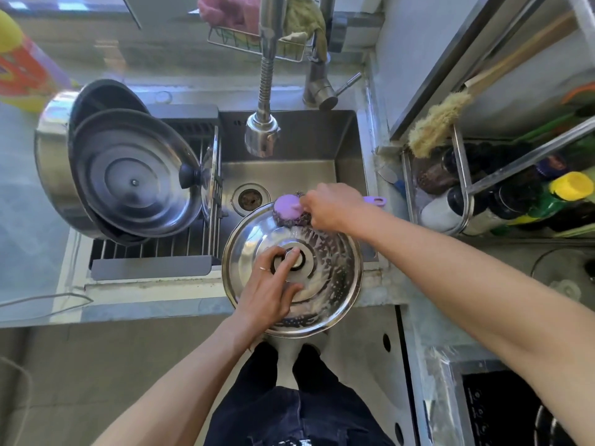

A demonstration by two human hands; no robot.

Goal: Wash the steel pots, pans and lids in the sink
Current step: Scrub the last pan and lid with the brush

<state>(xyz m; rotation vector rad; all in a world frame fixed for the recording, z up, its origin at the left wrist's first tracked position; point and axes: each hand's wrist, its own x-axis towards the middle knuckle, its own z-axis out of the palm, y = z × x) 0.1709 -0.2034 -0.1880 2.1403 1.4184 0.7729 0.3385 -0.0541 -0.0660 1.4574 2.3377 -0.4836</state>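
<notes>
Two hands (pixel 270 284) (pixel 331 206), one soapy lid (pixel 328 268), one purple scrubber (pixel 288 207).

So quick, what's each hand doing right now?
Left hand: holding the steel lid by its center knob.
Right hand: gripping the purple scrubber, on the lid's soapy rim.

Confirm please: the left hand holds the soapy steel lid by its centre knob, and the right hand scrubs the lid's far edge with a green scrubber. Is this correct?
Not quite. In the head view the scrubber is purple, not green. The rest stands: the left hand holds the soapy steel lid by its centre knob, and the right hand scrubs the lid's far edge.
</notes>
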